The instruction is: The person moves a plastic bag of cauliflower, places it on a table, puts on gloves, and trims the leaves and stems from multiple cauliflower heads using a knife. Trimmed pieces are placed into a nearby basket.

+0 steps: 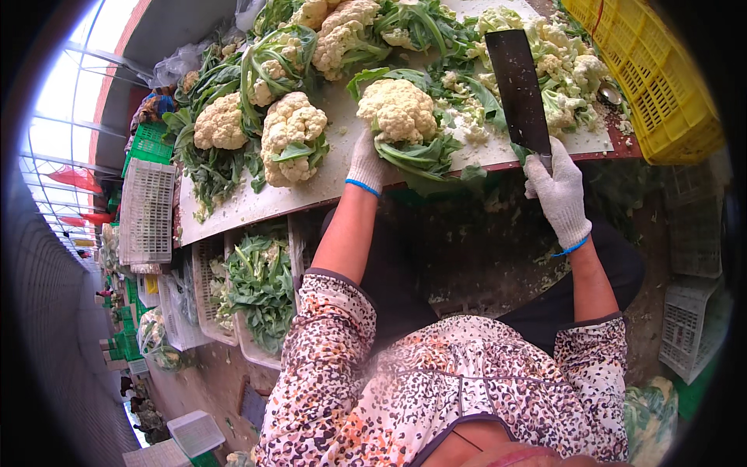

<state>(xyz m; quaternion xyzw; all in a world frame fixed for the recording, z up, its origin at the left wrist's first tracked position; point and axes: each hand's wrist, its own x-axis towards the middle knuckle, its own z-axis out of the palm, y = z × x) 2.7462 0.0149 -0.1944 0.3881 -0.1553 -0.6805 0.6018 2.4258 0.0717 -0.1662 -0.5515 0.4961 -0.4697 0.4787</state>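
Note:
My left hand (367,157), in a white knit glove with a blue cuff, holds a cauliflower head (398,110) at the table's near edge. Green leaves (421,153) hang around its base, and my fingers are partly hidden behind it. My right hand (559,192), gloved the same way, grips a cleaver (518,87) by its handle. The broad dark blade points away from me, flecked with pale bits. Left of the held head, another cauliflower (292,137) lies on the white tabletop (344,125), with a further one (220,122) beside it among leaves.
Cut florets (563,70) are heaped at the table's right, near a yellow plastic crate (659,82). More cauliflowers (347,35) pile up at the back. Below the table stands a crate of leaves (262,292). A white crate (147,210) stands off the left end; another (688,327) is at lower right.

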